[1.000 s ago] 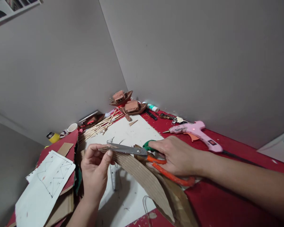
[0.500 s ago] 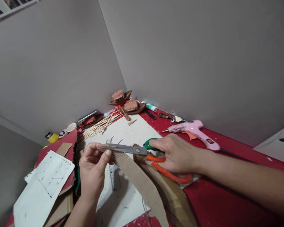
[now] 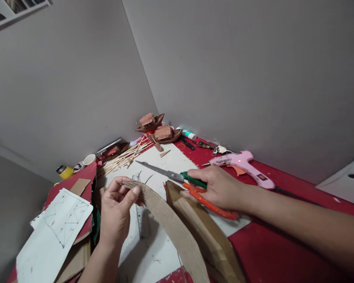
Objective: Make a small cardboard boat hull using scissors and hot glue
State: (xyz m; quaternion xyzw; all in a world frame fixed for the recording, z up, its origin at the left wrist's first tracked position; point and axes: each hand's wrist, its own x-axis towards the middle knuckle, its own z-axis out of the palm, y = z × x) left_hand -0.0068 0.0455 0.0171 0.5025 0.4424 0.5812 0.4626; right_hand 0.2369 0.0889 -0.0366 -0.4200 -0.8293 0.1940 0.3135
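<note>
My left hand point(image 3: 119, 204) pinches the narrow tip of a long, curved strip of corrugated cardboard point(image 3: 171, 224) between thumb and fingers. The strip bends down toward the lower edge of the view. In my right hand point(image 3: 221, 188) is a pair of scissors point(image 3: 165, 173) with one green and one orange handle; the blades look closed, point left and lie apart from the strip. Beneath my right hand and beside the strip is a folded brown cardboard boat-like shape point(image 3: 200, 232), its pointed end toward the back. A white sheet point(image 3: 153, 247) lies under these things.
A pink glue gun point(image 3: 238, 161) lies at the right, its nozzle pointing left. Small model boats point(image 3: 165, 133) and thin wooden sticks point(image 3: 120, 159) are at the back. Cardboard pieces and a paper with a drawn pattern point(image 3: 65, 220) are stacked at the left. Walls enclose the corner.
The scissors have come away from the strip's tip, moving up and to the right, and their blades now show in full. My left hand keeps its pinch on the strip.
</note>
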